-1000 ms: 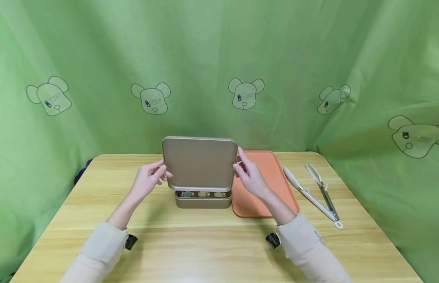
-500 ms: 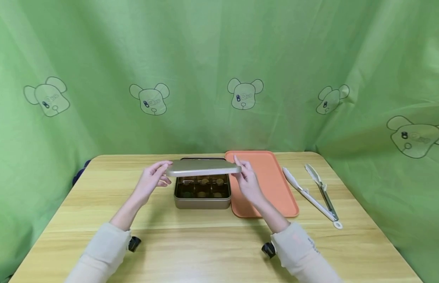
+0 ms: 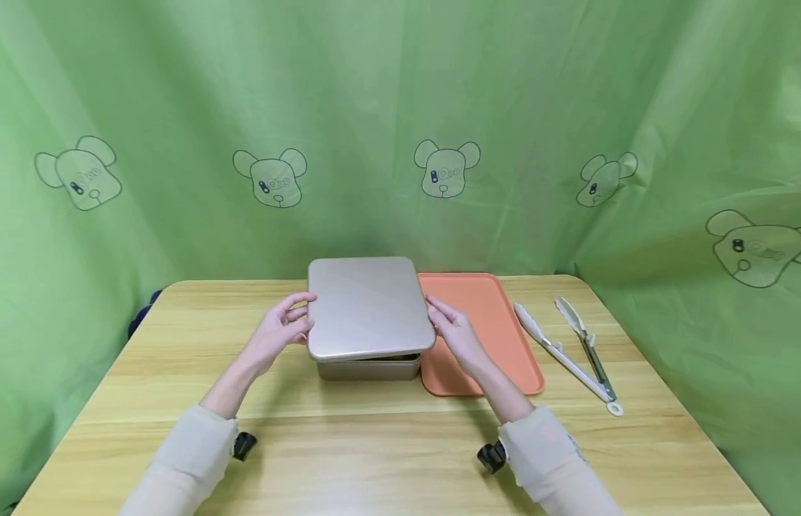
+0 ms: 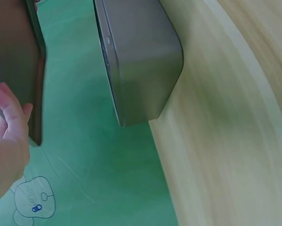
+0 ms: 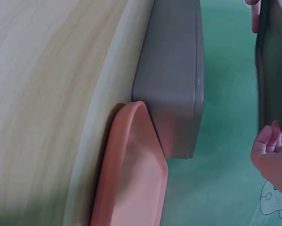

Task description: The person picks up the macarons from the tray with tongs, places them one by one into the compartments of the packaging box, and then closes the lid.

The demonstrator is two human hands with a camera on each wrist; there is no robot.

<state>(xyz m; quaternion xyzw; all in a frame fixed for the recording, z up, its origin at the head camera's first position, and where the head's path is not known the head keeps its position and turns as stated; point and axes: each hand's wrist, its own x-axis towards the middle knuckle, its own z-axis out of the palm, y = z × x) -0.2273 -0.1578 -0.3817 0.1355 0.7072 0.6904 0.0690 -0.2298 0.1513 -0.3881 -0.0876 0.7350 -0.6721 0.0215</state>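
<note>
A grey metal tin lid (image 3: 369,307) is held up level over its tin box (image 3: 369,370), hiding most of the box in the head view. My left hand (image 3: 284,326) grips the lid's left edge, while my right hand (image 3: 454,337) pinches the right edge. In the left wrist view a wide gap shows between the lid (image 4: 13,52) and the tin box (image 4: 145,61). The right wrist view shows that gap too, with fingers (image 5: 274,136) at the lid's rim. What lies inside the box is covered from above.
An orange tray (image 3: 487,322) lies right beside the tin box. Metal tongs (image 3: 577,358) rest spread on the wooden table (image 3: 374,444) farther right. A green curtain (image 3: 361,107) with bear drawings hangs behind the table.
The lid was tipped up with its underside showing; it has swung over, so its top now faces up above the box. The compartments inside, seen half a second ago, are now covered.
</note>
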